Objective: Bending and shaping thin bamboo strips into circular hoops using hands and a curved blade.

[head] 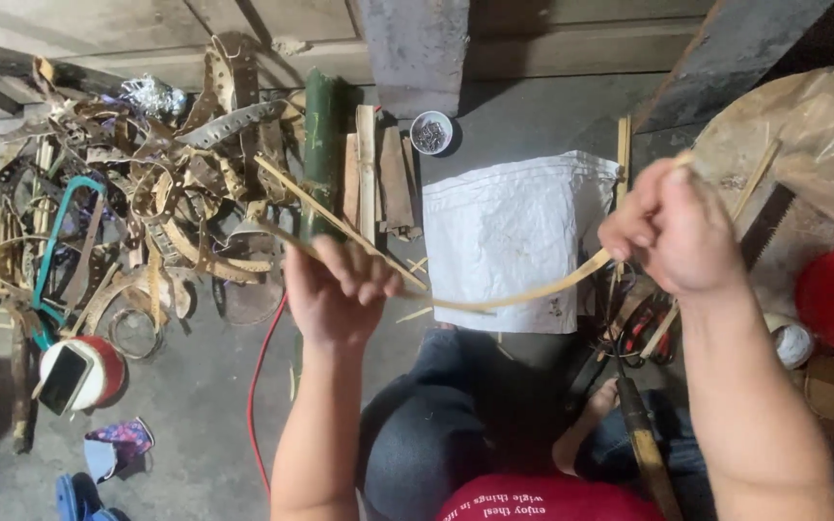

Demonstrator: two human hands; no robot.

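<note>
Bent bamboo strip (pixel 523 294), ends hidden in hands

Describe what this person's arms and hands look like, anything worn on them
Both arms are bare from the forearm to the fingers: no sleeves, gloves, watch or rings show on the left hand or the right hand. A red shirt with white lettering shows at the bottom edge, with dark trousers below it.
</note>
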